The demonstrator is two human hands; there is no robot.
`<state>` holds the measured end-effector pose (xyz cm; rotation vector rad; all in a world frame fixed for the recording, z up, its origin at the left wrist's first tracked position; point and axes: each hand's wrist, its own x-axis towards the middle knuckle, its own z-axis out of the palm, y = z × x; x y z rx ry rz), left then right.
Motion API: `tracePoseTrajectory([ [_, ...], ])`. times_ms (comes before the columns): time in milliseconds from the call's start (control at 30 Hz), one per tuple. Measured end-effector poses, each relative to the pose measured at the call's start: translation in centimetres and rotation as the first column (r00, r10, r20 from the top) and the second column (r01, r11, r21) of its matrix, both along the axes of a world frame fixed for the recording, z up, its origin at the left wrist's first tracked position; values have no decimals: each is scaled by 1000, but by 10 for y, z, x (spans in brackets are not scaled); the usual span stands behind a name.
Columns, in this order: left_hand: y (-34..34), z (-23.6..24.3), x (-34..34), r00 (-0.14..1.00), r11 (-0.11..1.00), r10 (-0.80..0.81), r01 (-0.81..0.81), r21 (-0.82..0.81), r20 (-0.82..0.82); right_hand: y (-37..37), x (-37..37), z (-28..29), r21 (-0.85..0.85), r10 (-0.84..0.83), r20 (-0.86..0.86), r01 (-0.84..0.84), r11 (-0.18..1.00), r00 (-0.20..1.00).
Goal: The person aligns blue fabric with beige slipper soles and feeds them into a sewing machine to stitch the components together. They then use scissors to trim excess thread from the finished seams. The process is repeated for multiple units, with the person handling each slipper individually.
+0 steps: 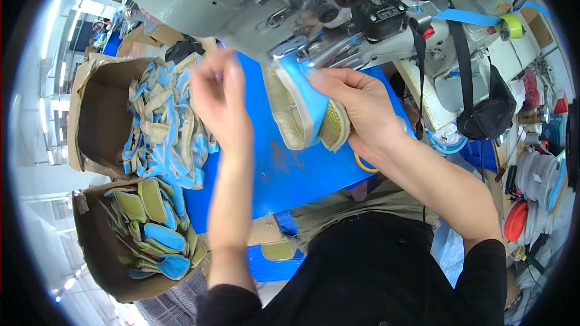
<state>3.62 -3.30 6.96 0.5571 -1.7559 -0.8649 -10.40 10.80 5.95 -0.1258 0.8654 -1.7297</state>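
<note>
A: Largest item?
B: Pale-grey industrial sewing machine point(181, 0), across the top; below, flat blue tabletop point(281, 181).
A: Stock?
B: Heap of blue-and-beige fabric pieces point(163, 127), left; nearer, open brown cardboard carton point(90, 253) of olive-and-blue padded pieces point(164, 238).
A: Workpiece?
B: One curved blue-and-beige fabric piece point(311, 102), olive-lined, at the machine's metal parts.
A: Hands?
B: Right hand point(365, 102): thumb and fingers pinching the workpiece. Left hand point(220, 90): raised, blurred, fingers bent; cannot tell whether it grips anything.
A: Step?
B: Probably positioning; the next move seemingly calls for steady edge alignment.
A: Writing?
B: Pale marks, black housing point(379, 12); illegible.
</note>
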Motion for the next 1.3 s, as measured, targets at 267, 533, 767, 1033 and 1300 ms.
tracePoseTrajectory([
  [267,104,-30,46,924,959,-130,24,283,360,15,-3,-8,-76,82,-248,-104,992,965],
  [533,143,-2,48,855,180,-347,463,868,-385,56,2,-27,-140,53,-510,-144,980,859],
  [767,147,-7,49,853,103,-345,449,888,-391,55,5,-30,-158,-116,-789,-17,987,603],
  [1033,121,10,38,877,281,-381,411,867,-292,60,7,-23,-233,-217,-749,58,971,626],
  [1300,157,-9,52,872,249,-383,416,874,-306,95,10,-23,-149,111,-438,-194,970,892],
])
